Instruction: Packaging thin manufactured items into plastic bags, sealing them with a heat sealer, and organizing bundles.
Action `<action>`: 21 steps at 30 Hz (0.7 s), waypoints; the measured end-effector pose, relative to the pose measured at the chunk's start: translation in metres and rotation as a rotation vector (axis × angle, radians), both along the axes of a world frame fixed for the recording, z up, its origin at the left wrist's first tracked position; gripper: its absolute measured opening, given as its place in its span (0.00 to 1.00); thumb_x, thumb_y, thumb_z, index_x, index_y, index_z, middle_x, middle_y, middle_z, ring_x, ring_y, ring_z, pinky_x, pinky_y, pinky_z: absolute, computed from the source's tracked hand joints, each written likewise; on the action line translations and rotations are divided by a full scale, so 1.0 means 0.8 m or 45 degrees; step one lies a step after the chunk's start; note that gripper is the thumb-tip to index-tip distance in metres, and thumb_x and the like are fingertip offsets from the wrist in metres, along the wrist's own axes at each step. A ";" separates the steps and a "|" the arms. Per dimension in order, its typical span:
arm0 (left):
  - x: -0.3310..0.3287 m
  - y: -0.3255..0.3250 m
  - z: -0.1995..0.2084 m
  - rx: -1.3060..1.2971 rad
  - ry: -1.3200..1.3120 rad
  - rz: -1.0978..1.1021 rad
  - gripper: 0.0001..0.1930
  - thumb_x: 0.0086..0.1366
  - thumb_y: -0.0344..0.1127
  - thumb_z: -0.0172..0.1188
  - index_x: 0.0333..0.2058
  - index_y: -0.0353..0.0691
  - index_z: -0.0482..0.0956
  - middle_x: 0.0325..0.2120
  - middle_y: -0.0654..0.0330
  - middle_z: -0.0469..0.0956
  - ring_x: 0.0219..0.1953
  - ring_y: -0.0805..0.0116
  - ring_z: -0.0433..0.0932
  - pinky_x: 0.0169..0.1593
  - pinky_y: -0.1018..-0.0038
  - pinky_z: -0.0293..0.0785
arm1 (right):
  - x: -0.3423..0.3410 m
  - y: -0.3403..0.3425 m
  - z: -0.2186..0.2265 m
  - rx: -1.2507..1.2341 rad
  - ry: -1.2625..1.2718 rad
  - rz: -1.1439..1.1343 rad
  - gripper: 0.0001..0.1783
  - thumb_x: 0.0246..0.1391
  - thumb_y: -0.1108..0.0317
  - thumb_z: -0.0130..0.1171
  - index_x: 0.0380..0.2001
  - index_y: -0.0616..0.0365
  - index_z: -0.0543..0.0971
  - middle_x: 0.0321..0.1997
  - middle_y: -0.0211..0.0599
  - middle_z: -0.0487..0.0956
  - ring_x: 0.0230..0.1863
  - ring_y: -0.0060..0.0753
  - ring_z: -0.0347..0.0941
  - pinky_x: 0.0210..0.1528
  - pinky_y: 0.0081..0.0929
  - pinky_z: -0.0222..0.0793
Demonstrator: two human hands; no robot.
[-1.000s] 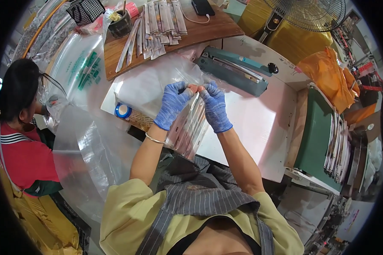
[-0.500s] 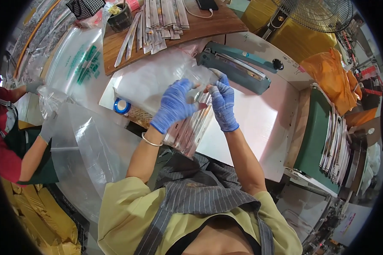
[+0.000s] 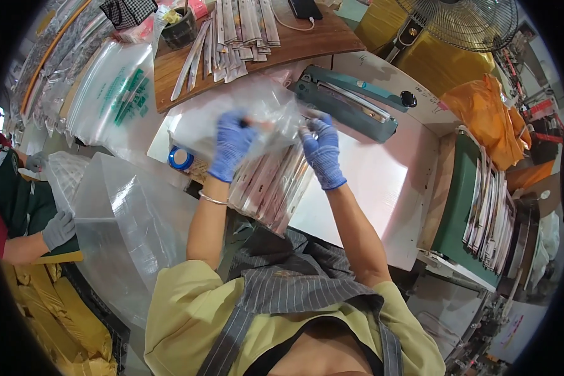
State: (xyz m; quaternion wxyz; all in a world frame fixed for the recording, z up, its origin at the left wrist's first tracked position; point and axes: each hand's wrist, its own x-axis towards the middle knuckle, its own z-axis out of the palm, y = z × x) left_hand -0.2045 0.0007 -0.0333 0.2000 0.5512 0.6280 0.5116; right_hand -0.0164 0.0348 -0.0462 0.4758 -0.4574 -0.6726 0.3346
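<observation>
Left hand, grip indiscernible, is being drawn leftward, exposing more strips; clear film is being pinched by right hand.

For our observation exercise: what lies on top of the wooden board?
Slim packets, a dark pot and a black phone with its cable; the board beneath them is covered.

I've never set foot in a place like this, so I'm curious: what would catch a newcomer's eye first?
First, in the centre, the person's blue-gloved left grip, blurred, and blue-gloved right grip at the upper part of a clear bag with long slim packets in it. Then the wire-caged fan at the upper right, and the crumpled orange wrapping below it in the picture.
</observation>
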 end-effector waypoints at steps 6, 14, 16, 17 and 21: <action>0.045 -0.007 0.039 0.470 1.010 0.134 0.14 0.45 0.26 0.56 0.34 0.43 0.76 0.42 0.52 0.68 0.44 0.61 0.67 0.47 0.66 0.64 | 0.007 -0.012 0.016 0.282 -0.175 -0.130 0.08 0.43 0.73 0.51 0.26 0.67 0.76 0.44 0.46 0.70 0.44 0.43 0.66 0.47 0.29 0.61; 0.035 0.024 0.018 -0.320 0.766 -0.022 0.27 0.51 0.32 0.51 0.53 0.52 0.63 0.51 0.53 0.58 0.34 0.56 0.74 0.37 0.64 0.72 | 0.031 -0.078 0.023 0.351 -0.549 -0.167 0.07 0.34 0.74 0.55 0.20 0.65 0.71 0.49 0.52 0.66 0.53 0.52 0.58 0.53 0.39 0.55; 0.051 0.021 -0.001 -0.333 0.996 -0.034 0.31 0.50 0.30 0.50 0.56 0.51 0.57 0.52 0.52 0.58 0.24 0.57 0.75 0.29 0.66 0.74 | 0.015 -0.048 0.040 0.388 -0.441 -0.156 0.23 0.29 0.71 0.60 0.35 0.63 0.69 0.54 0.54 0.60 0.56 0.53 0.54 0.56 0.38 0.52; 0.057 0.016 -0.003 -0.309 1.012 -0.151 0.32 0.50 0.30 0.50 0.56 0.51 0.55 0.51 0.51 0.58 0.26 0.55 0.75 0.31 0.65 0.74 | 0.003 -0.029 0.051 0.399 -0.336 -0.106 0.30 0.27 0.71 0.62 0.40 0.62 0.67 0.55 0.55 0.59 0.57 0.54 0.53 0.57 0.38 0.52; 0.056 0.014 -0.007 -0.015 0.847 -0.397 0.31 0.49 0.36 0.55 0.55 0.50 0.59 0.52 0.43 0.58 0.46 0.44 0.67 0.46 0.60 0.68 | 0.051 0.104 -0.020 0.228 -0.223 -0.353 0.33 0.26 0.69 0.66 0.41 0.62 0.66 0.44 0.49 0.68 0.47 0.45 0.65 0.50 0.31 0.61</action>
